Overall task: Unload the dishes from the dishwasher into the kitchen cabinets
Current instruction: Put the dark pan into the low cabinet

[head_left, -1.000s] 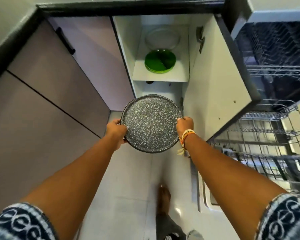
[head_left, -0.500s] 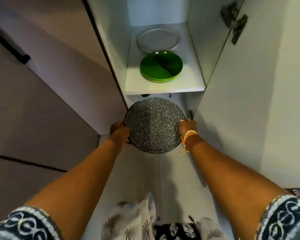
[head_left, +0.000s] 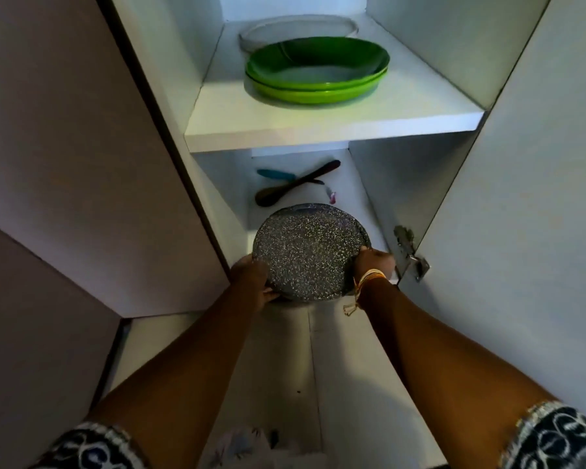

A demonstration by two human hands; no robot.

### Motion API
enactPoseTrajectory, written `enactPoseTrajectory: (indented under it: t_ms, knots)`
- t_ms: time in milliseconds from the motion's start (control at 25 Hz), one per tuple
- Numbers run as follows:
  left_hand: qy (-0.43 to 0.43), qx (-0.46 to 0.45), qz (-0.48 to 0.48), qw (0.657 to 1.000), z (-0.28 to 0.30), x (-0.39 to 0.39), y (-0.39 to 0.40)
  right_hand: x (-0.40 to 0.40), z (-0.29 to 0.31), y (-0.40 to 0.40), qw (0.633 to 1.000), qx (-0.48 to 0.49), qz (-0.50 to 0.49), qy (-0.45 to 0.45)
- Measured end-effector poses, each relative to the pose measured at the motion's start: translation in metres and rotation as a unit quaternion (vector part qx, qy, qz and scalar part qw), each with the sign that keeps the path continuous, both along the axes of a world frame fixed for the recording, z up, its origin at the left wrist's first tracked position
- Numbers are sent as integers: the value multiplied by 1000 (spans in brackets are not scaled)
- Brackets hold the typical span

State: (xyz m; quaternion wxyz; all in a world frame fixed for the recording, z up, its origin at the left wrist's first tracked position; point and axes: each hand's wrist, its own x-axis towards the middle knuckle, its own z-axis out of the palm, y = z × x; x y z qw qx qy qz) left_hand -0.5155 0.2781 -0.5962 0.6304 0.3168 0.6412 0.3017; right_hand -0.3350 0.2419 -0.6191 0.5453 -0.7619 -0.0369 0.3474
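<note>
Plate: I see a round dark speckled plate at the mouth of the lower compartment of the open cabinet, under the white shelf; I cannot tell if it rests on the cabinet floor or is above it.
Left hand: my left hand grips the plate's left rim; the fingers go under the plate and are mostly hidden, so I cannot tell if they are spread or together.
Right hand: my right hand holds the right rim, the thumb on the top edge, the other fingers hidden behind the rim. An orange and white thread band is around this wrist.
Behind the plate: a dark wooden spoon lies diagonal on the compartment floor, and a teal utensil lies beside it, crossing at the handles.
Upper shelf: two stacked green plates sit in the middle; a clear glass dish is just behind them.
Door: the cabinet door stands open on the right, with a metal hinge near my right hand.
</note>
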Motion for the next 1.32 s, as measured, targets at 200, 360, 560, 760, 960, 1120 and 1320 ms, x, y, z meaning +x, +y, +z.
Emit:
enactPoseTrajectory:
  t_ms: [200, 360, 560, 760, 960, 1120, 1320]
  knots:
    - [-69, -16, -24, 997, -15, 16, 13, 6, -38, 15, 996, 43, -71, 27]
    - [-81, -48, -32, 995, -24, 16, 11, 10, -32, 14, 995, 59, 22, 74]
    - [-79, -52, -18, 995, -36, 17, 23, 8, -26, 10, 972, 58, 54, 222]
    - [-84, -17, 7, 996, -48, 23, 37, 17, -39, 13, 986, 29, 107, 127]
    - [-69, 26, 7, 997, -76, 26, 41, 18, -71, 27, 990, -43, 121, -57]
    - [46, 111, -23, 993, -101, 30, 50, 13, -80, 39, 993, -46, 58, -97]
    - [221, 113, -104, 963, -100, 31, 50, 5, -59, 38, 964, -128, 115, -203]
